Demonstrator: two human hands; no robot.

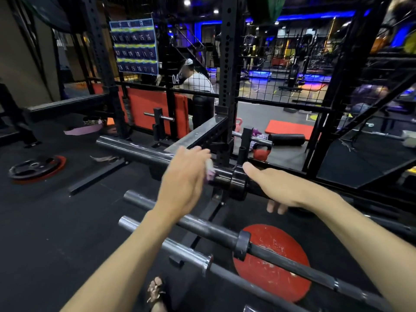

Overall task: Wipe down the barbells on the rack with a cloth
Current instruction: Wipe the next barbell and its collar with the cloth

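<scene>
Behind: black perforated steel rack upright [227,70] and black wire mesh fence [281,70] — blocked.
Below: two grey steel barbells [202,228] crossing, narrow gap between.
Left: black rubber floor [56,221] — open.

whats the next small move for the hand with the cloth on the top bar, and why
Probably slide the left hand with the cloth outward along the top barbell's sleeve, toward its free end. The cloth sits right beside the collar, the long black sleeve stretches away to the left, and the right hand grips the shaft just past the collar, seemingly steadying the bar.
</scene>
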